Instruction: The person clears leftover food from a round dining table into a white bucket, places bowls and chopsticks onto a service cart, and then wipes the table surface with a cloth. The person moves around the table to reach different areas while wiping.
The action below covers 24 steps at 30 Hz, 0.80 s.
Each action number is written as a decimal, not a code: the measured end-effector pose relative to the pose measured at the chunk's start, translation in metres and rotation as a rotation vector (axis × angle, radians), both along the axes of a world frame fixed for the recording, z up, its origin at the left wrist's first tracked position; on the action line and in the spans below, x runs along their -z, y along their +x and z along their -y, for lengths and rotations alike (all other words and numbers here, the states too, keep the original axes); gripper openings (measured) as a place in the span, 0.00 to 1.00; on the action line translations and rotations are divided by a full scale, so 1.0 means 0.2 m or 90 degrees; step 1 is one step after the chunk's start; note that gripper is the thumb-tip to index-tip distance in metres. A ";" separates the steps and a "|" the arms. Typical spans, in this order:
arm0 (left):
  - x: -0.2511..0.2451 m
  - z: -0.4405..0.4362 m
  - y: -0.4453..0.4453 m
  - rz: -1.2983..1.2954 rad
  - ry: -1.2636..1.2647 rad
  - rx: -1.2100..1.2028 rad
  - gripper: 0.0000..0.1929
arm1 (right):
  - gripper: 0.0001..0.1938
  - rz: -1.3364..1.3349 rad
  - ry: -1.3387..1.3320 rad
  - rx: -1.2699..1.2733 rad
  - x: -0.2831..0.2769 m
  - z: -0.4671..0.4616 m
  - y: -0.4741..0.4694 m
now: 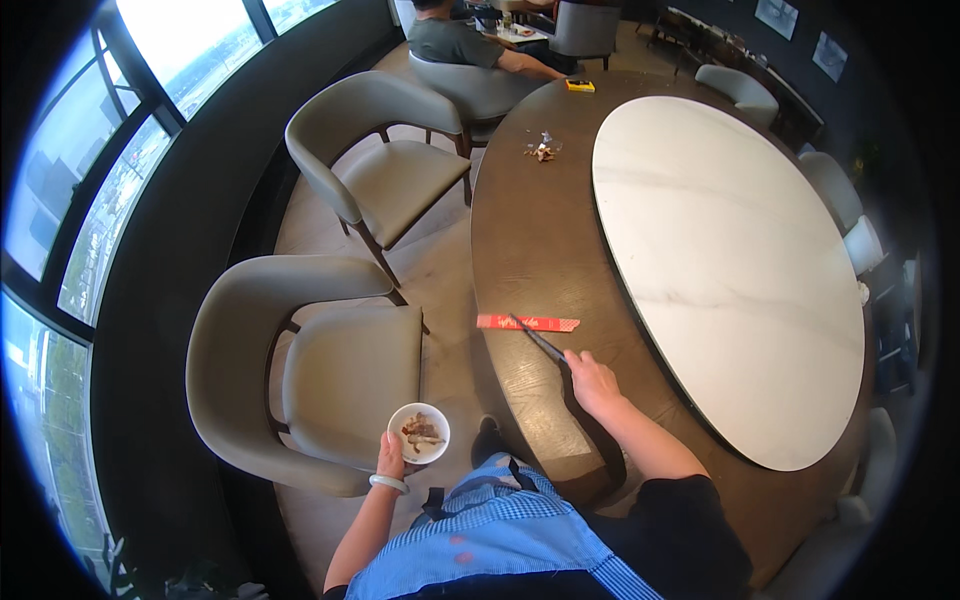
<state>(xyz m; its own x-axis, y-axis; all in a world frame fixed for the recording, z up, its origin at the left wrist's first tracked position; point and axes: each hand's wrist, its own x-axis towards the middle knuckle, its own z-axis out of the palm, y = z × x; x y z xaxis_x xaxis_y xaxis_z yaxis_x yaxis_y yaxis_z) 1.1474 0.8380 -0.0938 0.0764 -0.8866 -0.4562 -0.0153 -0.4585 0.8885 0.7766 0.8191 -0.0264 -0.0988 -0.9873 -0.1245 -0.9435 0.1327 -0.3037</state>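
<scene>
My left hand (391,457) grips a small white bowl (442,454) by its side, over the floor left of the table. Brown food scraps (421,432) lie in the bowl. My right hand (592,381) holds a pair of dark chopsticks (541,343) above the brown wooden table (525,247). The chopsticks' tips reach across a red paper chopstick sleeve (559,325) that bears writing; whether they touch it I cannot tell. Farther along the table sits a small pile of scraps (541,153) with a bit of clear wrapping.
A white marble-look turntable (727,277) covers the table's middle. Two grey armchairs, a near one (352,382) and a farther one (405,180), stand along its left edge. A yellow packet (580,86) rests at the far edge, close to a seated person's arm (529,64). Windows (45,202) line the left.
</scene>
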 end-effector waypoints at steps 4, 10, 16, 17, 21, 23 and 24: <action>-0.02 0.27 0.11 0.003 0.059 0.036 0.19 | 0.18 0.090 0.063 -0.136 -0.06 -0.14 0.16; -0.08 0.69 0.06 0.005 0.074 0.052 0.19 | 0.19 0.254 0.062 -0.136 -0.14 0.00 0.22; -0.14 1.11 -0.10 -0.020 0.048 0.107 0.20 | 0.18 0.235 -0.095 0.095 -0.11 0.18 0.01; -0.14 1.18 -0.13 -0.024 0.049 0.110 0.20 | 0.18 0.228 -0.106 0.150 -0.09 0.23 -0.02; -0.08 1.52 -0.28 -0.031 0.031 0.166 0.21 | 0.22 0.186 -0.139 0.290 0.04 0.52 -0.17; -0.04 1.71 -0.37 -0.036 0.030 0.180 0.21 | 0.23 0.150 -0.164 0.320 0.12 0.74 -0.23; -0.02 1.80 -0.41 -0.046 0.029 0.198 0.21 | 0.23 0.130 -0.187 0.335 0.16 0.85 -0.27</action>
